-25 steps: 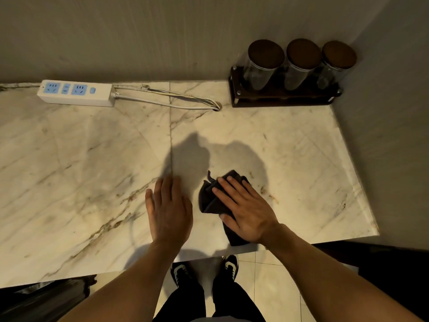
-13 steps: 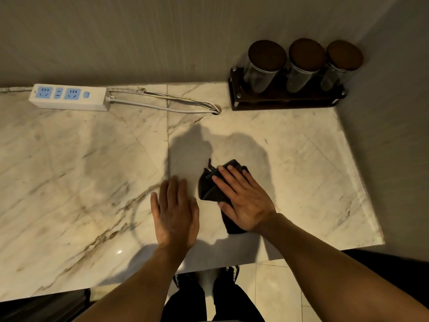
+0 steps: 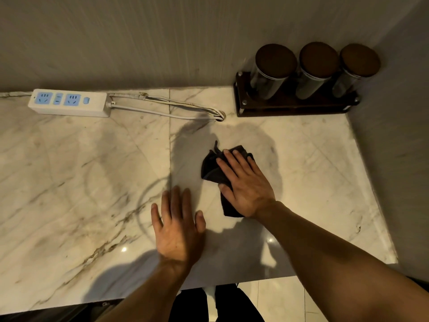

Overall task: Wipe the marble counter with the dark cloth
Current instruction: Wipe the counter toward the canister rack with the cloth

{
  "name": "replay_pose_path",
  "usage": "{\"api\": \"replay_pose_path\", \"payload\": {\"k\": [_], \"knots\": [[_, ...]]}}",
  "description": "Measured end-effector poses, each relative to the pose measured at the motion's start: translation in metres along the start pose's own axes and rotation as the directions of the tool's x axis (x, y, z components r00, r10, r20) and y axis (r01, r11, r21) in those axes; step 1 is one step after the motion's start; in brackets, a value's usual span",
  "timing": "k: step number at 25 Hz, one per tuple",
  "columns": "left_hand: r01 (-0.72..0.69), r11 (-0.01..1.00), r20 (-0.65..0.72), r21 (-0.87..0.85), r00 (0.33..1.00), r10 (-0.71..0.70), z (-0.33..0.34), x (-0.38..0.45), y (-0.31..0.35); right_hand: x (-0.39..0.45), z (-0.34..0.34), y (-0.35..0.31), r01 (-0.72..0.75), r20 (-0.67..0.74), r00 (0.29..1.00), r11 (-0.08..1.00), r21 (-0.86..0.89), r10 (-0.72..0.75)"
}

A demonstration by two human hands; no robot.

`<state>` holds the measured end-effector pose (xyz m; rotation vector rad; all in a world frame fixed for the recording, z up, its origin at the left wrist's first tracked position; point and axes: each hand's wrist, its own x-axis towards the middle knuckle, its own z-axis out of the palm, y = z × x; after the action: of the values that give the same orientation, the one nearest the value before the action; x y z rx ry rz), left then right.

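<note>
The right hand (image 3: 246,184) lay flat, fingers spread, pressing the dark cloth (image 3: 212,168) onto the marble worktop (image 3: 313,170) near its middle, gripping nothing. The left hand (image 3: 177,225) rested open and flat, holding nothing, just beside the cloth, nearer the front edge.

A home kitchen: marble counter (image 3: 69,182), three lidded jars (image 3: 313,70) in a rack, power strip (image 3: 69,103).

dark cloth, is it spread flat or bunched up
Bunched up: the dark cloth lies crumpled in folds under the right hand, a narrow tail trailing toward the wrist.
</note>
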<state>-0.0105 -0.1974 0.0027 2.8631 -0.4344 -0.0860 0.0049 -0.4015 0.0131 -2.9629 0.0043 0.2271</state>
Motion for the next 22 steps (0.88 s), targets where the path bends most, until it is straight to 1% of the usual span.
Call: {"api": "replay_pose_path", "payload": {"k": [4, 7, 10, 13, 16, 19, 22], "knots": [[-0.01, 0.999, 0.001, 0.036, 1.0, 0.01, 0.0, 0.001, -0.001, 0.025, -0.006, 0.006, -0.07, 0.001, 0.998, 0.998, 0.006, 0.07], [-0.009, 0.997, 0.02, 0.071, 1.0, 0.008, 0.0, 0.001, -0.001, 0.045, -0.01, 0.012, -0.156, 0.003, 0.988, 0.988, 0.007, 0.156], [0.001, 0.995, 0.047, 0.095, 0.999, -0.006, 0.002, 0.002, -0.001, 0.061, -0.01, 0.018, -0.255, 0.004, 0.967, 0.967, 0.018, 0.255], [-0.009, 0.993, 0.047, 0.12, 0.999, 0.003, 0.002, 0.001, -0.002, 0.066, -0.008, 0.017, -0.348, -0.041, 0.936, 0.937, 0.039, 0.349], [-0.009, 0.993, 0.033, 0.121, 0.999, 0.005, 0.001, 0.001, -0.001, 0.065, -0.005, 0.008, -0.473, -0.062, 0.875, 0.874, 0.107, 0.481], [-0.016, 0.992, 0.015, 0.127, 1.0, 0.014, 0.002, 0.0, -0.001, 0.059, -0.001, -0.003, -0.607, -0.07, 0.777, 0.774, 0.178, 0.626], [-0.019, 0.992, 0.003, 0.125, 1.0, 0.019, 0.002, 0.0, -0.001, 0.049, 0.001, -0.013, -0.681, -0.072, 0.703, 0.699, 0.219, 0.707]]}}
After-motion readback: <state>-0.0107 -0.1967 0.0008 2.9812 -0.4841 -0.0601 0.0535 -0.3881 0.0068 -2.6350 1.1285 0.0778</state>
